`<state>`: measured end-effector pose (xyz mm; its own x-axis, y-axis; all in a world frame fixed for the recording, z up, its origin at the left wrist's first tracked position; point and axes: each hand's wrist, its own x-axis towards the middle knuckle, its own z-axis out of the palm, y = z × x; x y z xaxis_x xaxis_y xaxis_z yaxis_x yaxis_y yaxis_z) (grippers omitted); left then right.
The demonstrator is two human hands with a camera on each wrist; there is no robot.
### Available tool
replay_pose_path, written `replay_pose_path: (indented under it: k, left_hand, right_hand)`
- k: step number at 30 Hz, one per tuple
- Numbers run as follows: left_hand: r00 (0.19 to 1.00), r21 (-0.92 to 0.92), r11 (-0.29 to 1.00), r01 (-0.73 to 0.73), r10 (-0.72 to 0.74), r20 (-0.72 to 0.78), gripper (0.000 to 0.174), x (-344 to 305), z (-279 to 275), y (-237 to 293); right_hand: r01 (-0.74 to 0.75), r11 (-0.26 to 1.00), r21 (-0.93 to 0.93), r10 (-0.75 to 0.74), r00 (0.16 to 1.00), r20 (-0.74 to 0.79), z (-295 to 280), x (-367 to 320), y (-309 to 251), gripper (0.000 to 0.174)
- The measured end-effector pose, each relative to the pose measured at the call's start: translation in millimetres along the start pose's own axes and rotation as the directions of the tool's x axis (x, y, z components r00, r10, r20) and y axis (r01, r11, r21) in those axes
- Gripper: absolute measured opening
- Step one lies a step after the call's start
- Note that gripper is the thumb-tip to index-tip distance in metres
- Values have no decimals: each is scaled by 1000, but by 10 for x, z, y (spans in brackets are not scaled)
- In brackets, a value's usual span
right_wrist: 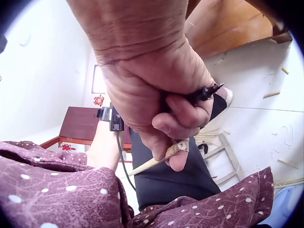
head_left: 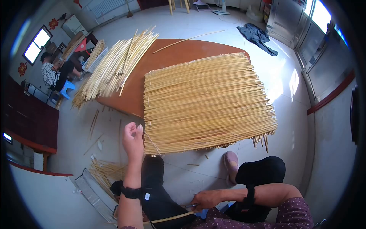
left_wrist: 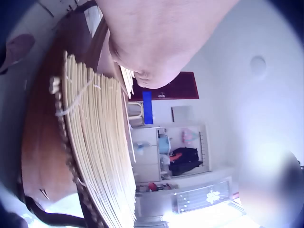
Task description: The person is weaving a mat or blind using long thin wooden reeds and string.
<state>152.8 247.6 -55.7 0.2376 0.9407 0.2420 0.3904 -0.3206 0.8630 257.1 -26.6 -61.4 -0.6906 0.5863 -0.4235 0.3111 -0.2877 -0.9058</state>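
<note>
Over the brown table lies a wide mat of straw-coloured stalks, tied with thin white thread. My left hand is raised beside the mat's near left edge, its fingers loosely curled with nothing visible in them. Low over my lap, my right hand pinches the end of a thin stalk between thumb and finger. Its curled fingers also grip a black pen-like tool, whose pointed tip sticks out past the knuckles. The stalk runs leftward across my dark trousers, its far end passing behind my left forearm.
A loose pile of stalks overhangs the table's left side. One single stalk lies at the back. Offcuts litter the floor at left. A seated person is at far left; a dark garment lies on the floor.
</note>
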Motion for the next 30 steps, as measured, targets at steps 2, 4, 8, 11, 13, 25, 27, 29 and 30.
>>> replay_pose_path:
  k: [2,4,8,11,13,25,27,29,30]
  left_hand:
    - [1000,105,994,22,-23,4,27,122,-9,-310]
    - [765,-191,795,576,-443,467,34,140,-40,-469]
    - [653,-301,633,714,-444,614,34,-3,10,-519]
    - [687,-335,634,697,-458,564,33,-94,34,-581]
    - [700,-384,608,695,-449,555,32,-194,41,-597]
    - [794,-573,558,601,-501,345,35,-919,274,-255]
    - [793,-598,530,601,-486,367,35,-1027,331,-199]
    - [770,-629,464,624,-505,391,35,-1156,385,-214]
    - [754,-630,439,640,-516,406,35,-1248,424,-202]
  right_hand:
    - [-34,999,25,33,998,45,3,27,16,26]
    - [-10,1000,17,10,1000,20,33,58,62,27]
    - [11,1000,0,-11,1000,-14,20,87,72,27]
    - [-3,1000,-9,3,1000,-3,20,109,90,27]
    - [6,1000,-12,-6,1000,0,26,137,120,27]
    - [5,997,-79,-5,1000,4,62,144,129,27]
    - [-9,998,-64,9,1000,-3,73,168,163,27]
    - [14,998,-63,-15,1000,-18,92,209,188,26]
    - [11,998,-59,-12,1000,-13,100,205,179,26]
